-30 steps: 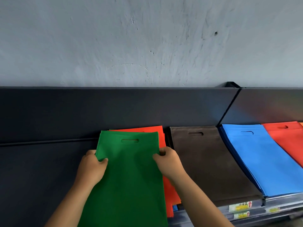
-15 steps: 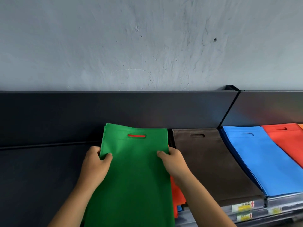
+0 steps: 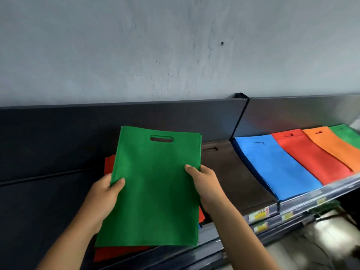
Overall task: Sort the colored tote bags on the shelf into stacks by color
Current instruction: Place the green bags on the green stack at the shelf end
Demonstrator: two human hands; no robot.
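- A pale grey plastered wall (image 3: 175,45) fills the upper half of the view, marked with fine cracks and one small dark spot.
- Below it runs a dark shelf (image 3: 58,137) with a tall back panel; a thin divider splits it into a left bay and a right bay, and its front rail carries small yellow price labels (image 3: 259,214).
- A bundle of green tote bags (image 3: 153,188) is held up over the left bay, handle slot toward the wall; several layered edges show at its upper right corner.
- A brown stack (image 3: 229,172) lies flat just right of the green bundle, partly behind the right forearm.
- In the right bay, side by side and overlapping, lie a blue stack (image 3: 272,164), a red stack (image 3: 309,154), an orange stack (image 3: 335,145) and a green stack (image 3: 348,135) at the frame edge.
- Red-orange bags (image 3: 120,252) lie on the shelf beneath the held bundle, showing at its left side and bottom edge.
- The left hand (image 3: 105,193) grips the bundle's left edge, thumb on top.
- The right hand (image 3: 204,182) grips the right edge, thumb pressed on the green face and fingers underneath.
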